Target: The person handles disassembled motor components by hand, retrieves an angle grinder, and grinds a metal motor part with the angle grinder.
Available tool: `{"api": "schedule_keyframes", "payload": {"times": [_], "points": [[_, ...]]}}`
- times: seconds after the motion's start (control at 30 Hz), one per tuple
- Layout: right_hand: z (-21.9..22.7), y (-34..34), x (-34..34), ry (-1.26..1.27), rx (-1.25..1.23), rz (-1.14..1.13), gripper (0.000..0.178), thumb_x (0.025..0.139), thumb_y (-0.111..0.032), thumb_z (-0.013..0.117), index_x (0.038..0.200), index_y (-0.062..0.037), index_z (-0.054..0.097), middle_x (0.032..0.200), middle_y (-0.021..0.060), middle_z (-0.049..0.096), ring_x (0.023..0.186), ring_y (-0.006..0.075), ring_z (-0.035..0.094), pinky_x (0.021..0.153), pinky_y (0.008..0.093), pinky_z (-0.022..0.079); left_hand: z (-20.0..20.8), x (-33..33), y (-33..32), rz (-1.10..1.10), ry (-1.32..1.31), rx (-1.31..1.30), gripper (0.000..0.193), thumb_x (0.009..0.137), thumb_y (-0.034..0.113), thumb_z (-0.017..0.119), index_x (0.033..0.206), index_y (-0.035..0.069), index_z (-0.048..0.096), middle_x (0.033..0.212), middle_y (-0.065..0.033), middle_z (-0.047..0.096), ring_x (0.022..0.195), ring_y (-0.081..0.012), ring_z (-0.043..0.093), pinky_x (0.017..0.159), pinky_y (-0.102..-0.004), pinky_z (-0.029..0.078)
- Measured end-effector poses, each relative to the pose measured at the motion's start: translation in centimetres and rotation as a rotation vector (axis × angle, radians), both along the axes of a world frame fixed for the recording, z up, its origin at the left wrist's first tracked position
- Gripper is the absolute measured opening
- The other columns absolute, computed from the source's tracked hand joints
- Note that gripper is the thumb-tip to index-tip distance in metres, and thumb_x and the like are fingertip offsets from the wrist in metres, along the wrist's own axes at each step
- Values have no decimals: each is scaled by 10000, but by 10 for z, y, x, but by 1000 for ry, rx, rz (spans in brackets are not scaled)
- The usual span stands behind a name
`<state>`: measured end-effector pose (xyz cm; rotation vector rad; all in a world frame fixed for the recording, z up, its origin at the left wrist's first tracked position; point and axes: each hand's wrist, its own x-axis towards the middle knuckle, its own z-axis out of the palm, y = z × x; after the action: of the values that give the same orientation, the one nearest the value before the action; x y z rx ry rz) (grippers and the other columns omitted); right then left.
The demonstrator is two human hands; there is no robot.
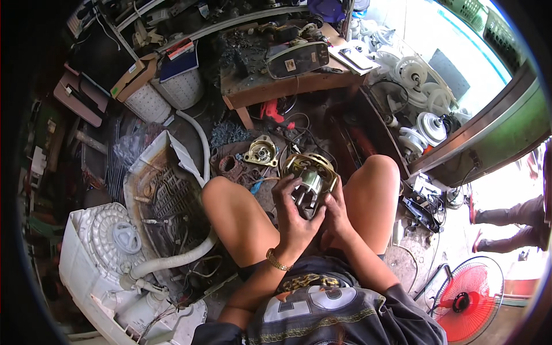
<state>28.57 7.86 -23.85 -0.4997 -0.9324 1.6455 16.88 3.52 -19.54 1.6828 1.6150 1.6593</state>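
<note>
Between my knees I hold an electric motor part, which looks like a silver rotor [311, 183] set in a brass-coloured metal housing [329, 171]. My left hand [292, 208] grips it from the left, thumb and fingers bent against the metal. From the right, my right hand [336, 211] is closed on its lower edge. Part of the housing is hidden behind my fingers. A similar brass-coloured motor end cover [263, 152] lies on the floor beyond my left knee. Beside it is a reddish-brown ring [231, 167] that looks like a motor winding.
A low wooden bench [287, 86] with tools stands ahead, a red power tool [275, 115] below it. Washing machine parts [100, 241] and a grey hose [198, 138] crowd the left. A red fan [463, 299] stands at right, near another person's legs [509, 227].
</note>
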Motion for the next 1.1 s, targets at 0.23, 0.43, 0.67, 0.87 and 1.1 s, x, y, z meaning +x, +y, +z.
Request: {"api": "schedule_keyframes", "payload": {"times": [0.23, 0.43, 0.67, 0.87, 1.1], "points": [[-7, 25, 17, 148, -336, 248, 543, 974, -383, 576, 1400, -73, 445, 1250, 134, 623, 1160, 261, 608, 981, 437, 513, 35, -11, -22, -263, 107, -127, 867, 738, 171, 804, 1470, 28, 363, 1465, -231, 358, 1379, -417, 342, 1147, -499, 299], [-14, 36, 36, 145, -455, 423, 564, 994, -538, 426, 1264, -65, 571, 1107, 143, 685, 905, 298, 706, 602, 429, 603, 16, -48, -30, -240, -478, 23, 476, 942, 277, 651, 1318, 23, 507, 1208, -127, 575, 1079, -201, 606, 927, -375, 530], [-5, 29, 32, 120, -656, 516, 652, 965, -594, 401, 1204, -19, 594, 964, 219, 695, 708, 412, 692, 549, 458, 588, -42, -51, 13, -362, -1655, -539, 481, 1063, 411, 383, 1277, 15, 551, 1158, -165, 616, 942, -274, 607, 805, -449, 531], [4, 26, 22, -217, -635, 457, 619, 986, -583, 405, 1142, -21, 610, 889, 191, 697, 691, 375, 687, 563, 419, 596, -54, -37, 21, -1113, -1755, -518, 592, 1001, 494, 410, 1290, -5, 547, 1065, -227, 649, 767, -352, 624, 687, -440, 493], [21, 42, 25, -621, -428, 373, 543, 1050, -431, 486, 1430, -45, 507, 1439, 139, 506, 1358, 213, 424, 1150, 356, 319, -72, -37, 13, -802, -2227, -331, 521, 1014, 429, 479, 1353, 37, 533, 1345, -165, 572, 1213, -333, 551, 1043, -481, 462]]}}
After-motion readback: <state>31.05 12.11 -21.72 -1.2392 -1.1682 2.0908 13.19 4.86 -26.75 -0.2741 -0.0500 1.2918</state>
